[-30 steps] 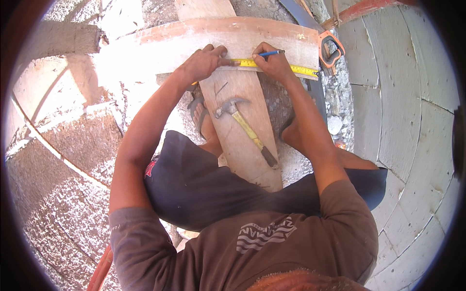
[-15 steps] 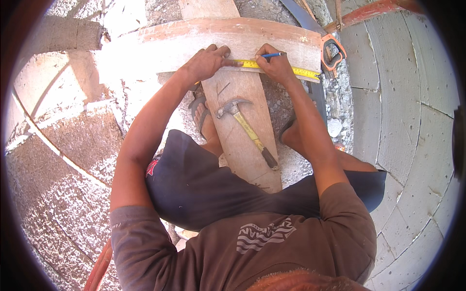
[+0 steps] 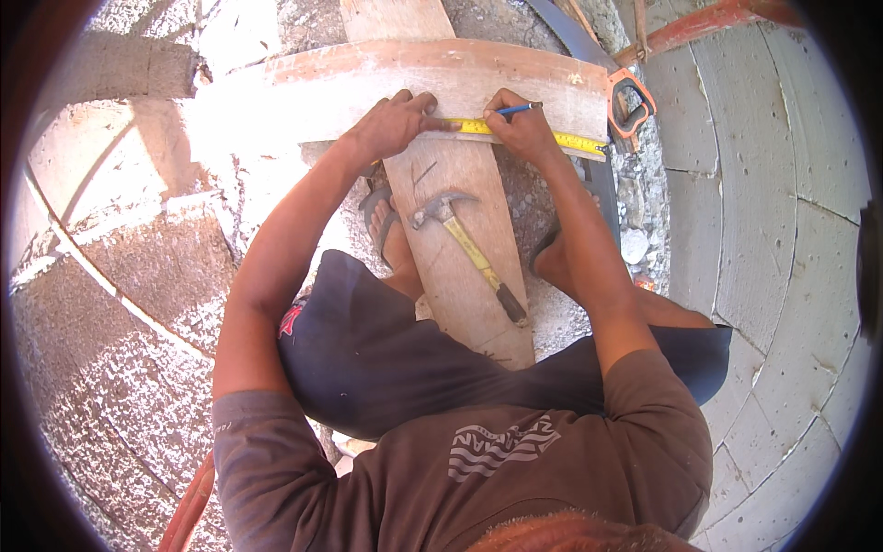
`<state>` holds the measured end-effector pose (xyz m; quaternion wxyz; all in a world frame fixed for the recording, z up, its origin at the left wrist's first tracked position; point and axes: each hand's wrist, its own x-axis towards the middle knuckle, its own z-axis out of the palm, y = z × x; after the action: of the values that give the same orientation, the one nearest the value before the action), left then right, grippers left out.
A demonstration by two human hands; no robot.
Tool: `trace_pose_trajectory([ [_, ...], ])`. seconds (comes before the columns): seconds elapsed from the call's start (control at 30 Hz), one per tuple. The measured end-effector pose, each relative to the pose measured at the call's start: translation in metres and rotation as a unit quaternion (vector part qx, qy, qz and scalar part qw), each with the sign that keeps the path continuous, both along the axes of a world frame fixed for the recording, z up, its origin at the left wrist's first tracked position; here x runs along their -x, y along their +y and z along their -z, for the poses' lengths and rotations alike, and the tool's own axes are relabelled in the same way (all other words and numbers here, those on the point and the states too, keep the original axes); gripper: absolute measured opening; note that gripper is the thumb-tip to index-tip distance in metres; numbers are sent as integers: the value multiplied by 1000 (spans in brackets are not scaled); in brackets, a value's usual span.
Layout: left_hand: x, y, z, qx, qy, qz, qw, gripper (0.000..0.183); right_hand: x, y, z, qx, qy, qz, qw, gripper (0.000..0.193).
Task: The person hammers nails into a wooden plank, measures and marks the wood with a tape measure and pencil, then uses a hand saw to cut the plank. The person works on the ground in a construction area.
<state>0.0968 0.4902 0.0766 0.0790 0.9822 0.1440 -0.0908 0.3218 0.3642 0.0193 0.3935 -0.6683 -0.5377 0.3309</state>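
A wide, pale wooden board (image 3: 349, 78) lies crosswise in front of me. Along its near edge stretches a yellow tape measure (image 3: 578, 143), its end hook by the board's right end. My left hand (image 3: 394, 124) is closed on the tape at the board's edge, thumb along the blade; any case under the palm is hidden. Between the fingers of my right hand (image 3: 521, 127) is a blue pencil (image 3: 521, 109), held over the board and tape; its tip is hidden. Below, a claw hammer (image 3: 469, 247) with a yellow and black handle rests on a lengthwise plank (image 3: 460, 322).
A handsaw (image 3: 633, 103) with an orange-edged handle lies just past the board's right end. Gray blocks (image 3: 763, 184) cover the right side. My feet in sandals flank the plank. A pale, thin rod or hose (image 3: 106, 281) crosses the rough ground at left.
The pencil's back end has swung slightly right and up in my right hand. The board and tape sit a touch nearer; both hands keep nearly the same place.
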Motion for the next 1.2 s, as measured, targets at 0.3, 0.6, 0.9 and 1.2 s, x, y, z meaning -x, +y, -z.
trace_pose_trajectory([
  [0.3,12,-13,8,-24,-24,1,999,59,-5,-6,-9,-39,93,97,990,19],
  [0.6,29,-22,28,107,-221,-125,961,36,-70,-45,-87,-223,-79,362,902,29],
  [0.9,38,4,28,414,-286,-321,802,14,-104,-49,-109,67,-136,348,925,53],
  [1.2,12,52,-11,353,-118,-201,906,26,-86,-57,-53,-17,-117,370,921,44],
])
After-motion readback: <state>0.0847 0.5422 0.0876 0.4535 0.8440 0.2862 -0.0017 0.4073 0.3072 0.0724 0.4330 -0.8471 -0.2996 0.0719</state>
